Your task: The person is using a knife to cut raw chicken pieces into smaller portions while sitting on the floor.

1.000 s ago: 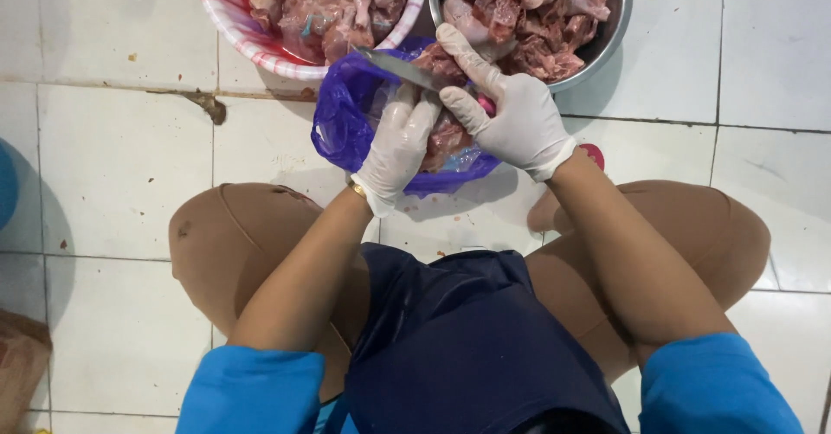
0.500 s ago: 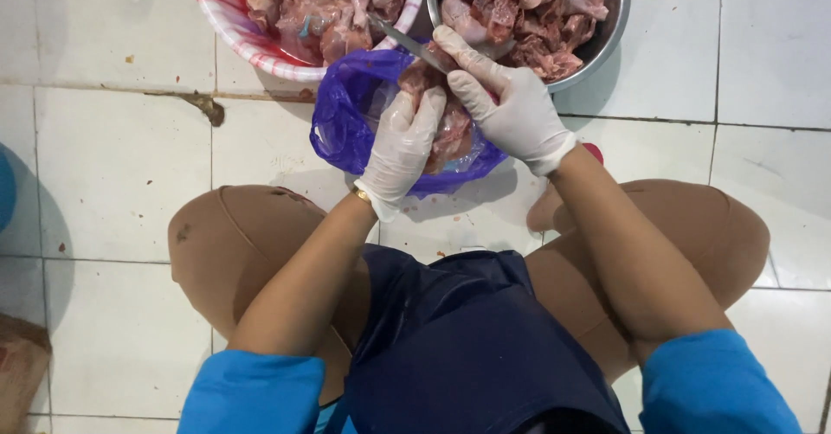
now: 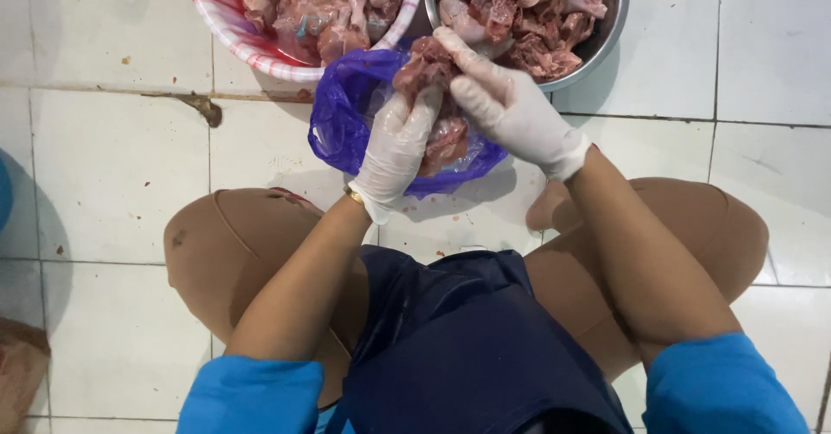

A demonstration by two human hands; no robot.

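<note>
Squatting: a person crouches on a tiled floor [image 3: 112, 166], knees spread, seen from above by the head camera.
Left hand [image 3: 396, 150]: white-gloved, fingers closed around a piece of raw meat [image 3: 421, 64], gripping it from below and on its left side.
Right hand [image 3: 511, 109]: white-gloved, fingers laid along the top and right side of the same meat piece, pressed against it; both hands are clamped on it together.
Meat position: held just above the mouth of a purple bag [image 3: 342, 114], in front of the two bowls and between them.
Bag: thin plastic, lying open on the floor, more meat visible inside under the hands; its far edge touches the striped bowl.
Striped bowl [image 3: 234, 32]: red-and-white plastic, upper left, filled with raw meat pieces, cut off by the frame edge.
Metal bowl [image 3: 606, 27]: upper right, just beside the striped bowl, also filled with raw meat.
Floor: white square tiles with dark grout lines, speckled with small stains; a brown patch [image 3: 201, 105] sits on the grout line left of the bag.
Edges: a blue object at far left and a brown one at lower left, both too cropped to identify.
Clothing: blue sleeves, dark blue shorts, a gold band at the left wrist.
</note>
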